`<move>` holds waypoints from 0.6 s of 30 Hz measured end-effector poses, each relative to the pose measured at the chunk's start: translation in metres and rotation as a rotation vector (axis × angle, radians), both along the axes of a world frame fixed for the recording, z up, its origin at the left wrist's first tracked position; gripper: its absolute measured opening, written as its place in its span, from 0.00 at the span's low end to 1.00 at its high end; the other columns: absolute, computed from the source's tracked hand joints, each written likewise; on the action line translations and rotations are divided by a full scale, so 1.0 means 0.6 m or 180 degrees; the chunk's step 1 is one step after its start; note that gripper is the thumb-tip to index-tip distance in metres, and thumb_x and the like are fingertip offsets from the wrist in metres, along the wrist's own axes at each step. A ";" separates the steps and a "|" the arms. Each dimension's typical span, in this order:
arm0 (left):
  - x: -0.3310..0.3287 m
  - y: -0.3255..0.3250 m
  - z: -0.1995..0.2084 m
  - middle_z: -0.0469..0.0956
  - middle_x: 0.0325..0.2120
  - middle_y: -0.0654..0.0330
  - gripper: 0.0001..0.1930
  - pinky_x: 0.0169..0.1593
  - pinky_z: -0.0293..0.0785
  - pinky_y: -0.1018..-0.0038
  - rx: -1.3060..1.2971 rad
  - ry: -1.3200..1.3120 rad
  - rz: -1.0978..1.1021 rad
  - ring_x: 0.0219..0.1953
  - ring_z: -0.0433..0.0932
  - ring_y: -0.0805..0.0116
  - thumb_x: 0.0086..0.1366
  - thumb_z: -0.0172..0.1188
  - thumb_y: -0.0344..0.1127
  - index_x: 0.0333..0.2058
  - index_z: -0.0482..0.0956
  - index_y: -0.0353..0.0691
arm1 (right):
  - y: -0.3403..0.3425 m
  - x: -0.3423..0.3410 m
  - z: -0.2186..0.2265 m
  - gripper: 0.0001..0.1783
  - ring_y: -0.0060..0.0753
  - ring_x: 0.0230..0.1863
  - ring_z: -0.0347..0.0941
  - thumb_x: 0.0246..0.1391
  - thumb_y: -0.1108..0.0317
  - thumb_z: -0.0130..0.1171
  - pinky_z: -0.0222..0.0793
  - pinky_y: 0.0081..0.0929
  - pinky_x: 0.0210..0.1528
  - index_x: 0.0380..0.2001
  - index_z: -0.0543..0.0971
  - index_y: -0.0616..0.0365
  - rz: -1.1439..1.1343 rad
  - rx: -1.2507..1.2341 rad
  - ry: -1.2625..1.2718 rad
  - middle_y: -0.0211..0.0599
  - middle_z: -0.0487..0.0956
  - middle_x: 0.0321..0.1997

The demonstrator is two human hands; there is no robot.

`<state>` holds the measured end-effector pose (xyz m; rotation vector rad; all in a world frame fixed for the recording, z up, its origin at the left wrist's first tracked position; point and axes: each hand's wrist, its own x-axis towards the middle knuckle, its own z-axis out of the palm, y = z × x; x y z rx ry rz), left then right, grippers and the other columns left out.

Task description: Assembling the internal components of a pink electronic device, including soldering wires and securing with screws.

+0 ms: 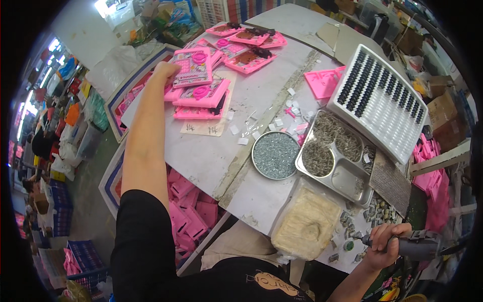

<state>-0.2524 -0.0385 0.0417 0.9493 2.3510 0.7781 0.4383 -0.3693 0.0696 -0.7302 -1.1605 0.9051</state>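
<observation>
My left hand point(165, 73) reaches out to the far left, closed on the edge of a pink plastic toy case point(193, 75) with a printed face and a round pink dial. Beneath that case lies a short stack of similar pink cases point(204, 103). At the lower right, my right hand point(381, 246) is wrapped round a dark electric screwdriver point(417, 245), its bit pointing left. A foam-like tan block point(307, 221) in clear plastic is to the left of that hand. Batteries or small metal cylinders point(377, 211) lie scattered above it.
A round tin of small screws point(275, 155) stands mid-table beside a metal compartment tray point(334, 148) of springs. A white rack point(380, 100) with black pieces leans behind it. More pink cases with dark parts point(250, 58) lie at the back; pink parts point(188, 216) fill a bin below the table.
</observation>
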 end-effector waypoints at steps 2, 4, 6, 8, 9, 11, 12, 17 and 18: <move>-0.029 0.015 -0.020 0.70 0.15 0.67 0.11 0.15 0.51 0.72 0.0331 -0.0665 0.0097 0.11 0.61 0.76 0.60 0.73 0.38 0.25 0.81 0.40 | 0.001 0.005 0.000 0.21 0.19 0.13 0.57 0.61 0.55 0.65 0.61 0.22 0.22 0.42 0.66 0.55 -0.0010 -0.0017 -0.0003 0.23 0.63 0.15; -0.039 0.016 -0.013 0.69 0.15 0.68 0.10 0.15 0.49 0.74 0.0658 -0.1055 0.0152 0.11 0.59 0.78 0.60 0.73 0.37 0.27 0.81 0.40 | 0.004 0.008 -0.004 0.21 0.20 0.13 0.57 0.61 0.55 0.65 0.61 0.22 0.22 0.41 0.66 0.55 -0.0019 -0.0031 0.0019 0.23 0.63 0.15; 0.029 0.002 0.003 0.75 0.19 0.64 0.10 0.23 0.65 0.68 0.1222 -0.0498 -0.0394 0.18 0.71 0.70 0.61 0.72 0.37 0.32 0.82 0.37 | 0.000 0.027 0.001 0.30 0.22 0.21 0.63 0.59 0.50 0.66 0.65 0.23 0.26 0.52 0.67 0.60 -0.0025 -0.0188 -0.0130 0.28 0.68 0.22; 0.124 -0.055 0.031 0.77 0.21 0.61 0.11 0.31 0.73 0.65 0.2200 0.0777 -0.0921 0.24 0.77 0.66 0.61 0.71 0.37 0.36 0.83 0.35 | 0.001 0.035 0.015 0.38 0.28 0.29 0.73 0.58 0.48 0.67 0.72 0.25 0.32 0.59 0.66 0.63 -0.0049 -0.0305 -0.0214 0.37 0.75 0.30; 0.176 -0.105 0.057 0.82 0.30 0.57 0.12 0.42 0.76 0.64 0.2264 0.1807 -0.1231 0.34 0.81 0.62 0.62 0.68 0.37 0.41 0.82 0.36 | 0.007 0.027 0.019 0.41 0.32 0.35 0.75 0.59 0.47 0.66 0.73 0.26 0.36 0.63 0.63 0.64 -0.0819 0.0051 -0.0717 0.42 0.76 0.36; 0.289 -0.211 0.109 0.82 0.37 0.58 0.11 0.38 0.75 0.66 0.2702 0.2113 -0.1586 0.37 0.82 0.61 0.63 0.66 0.33 0.43 0.82 0.38 | 0.003 -0.005 0.036 0.45 0.41 0.48 0.76 0.60 0.46 0.63 0.75 0.32 0.44 0.68 0.60 0.65 -0.1987 0.0669 -0.1379 0.52 0.76 0.50; 0.331 -0.263 0.120 0.82 0.39 0.57 0.10 0.38 0.75 0.67 0.2684 0.2000 -0.1706 0.37 0.82 0.60 0.63 0.66 0.30 0.43 0.81 0.39 | -0.001 -0.018 0.034 0.46 0.46 0.54 0.75 0.60 0.46 0.62 0.76 0.37 0.49 0.70 0.59 0.66 -0.2381 0.0873 -0.1504 0.56 0.75 0.56; 0.492 -0.425 0.037 0.79 0.37 0.51 0.17 0.35 0.78 0.68 0.3933 0.1693 -0.3205 0.35 0.81 0.56 0.53 0.66 0.18 0.42 0.81 0.38 | -0.025 -0.076 -0.066 0.43 0.54 0.62 0.73 0.70 0.35 0.42 0.70 0.55 0.65 0.72 0.58 0.61 0.1378 -0.1447 0.1123 0.60 0.70 0.68; 0.528 -0.444 0.025 0.80 0.37 0.51 0.19 0.34 0.79 0.68 0.4001 0.1387 -0.3635 0.33 0.81 0.58 0.50 0.65 0.18 0.43 0.81 0.37 | -0.014 -0.086 -0.085 0.49 0.51 0.66 0.71 0.68 0.29 0.38 0.67 0.56 0.68 0.74 0.56 0.60 0.1864 -0.1936 0.1857 0.57 0.68 0.70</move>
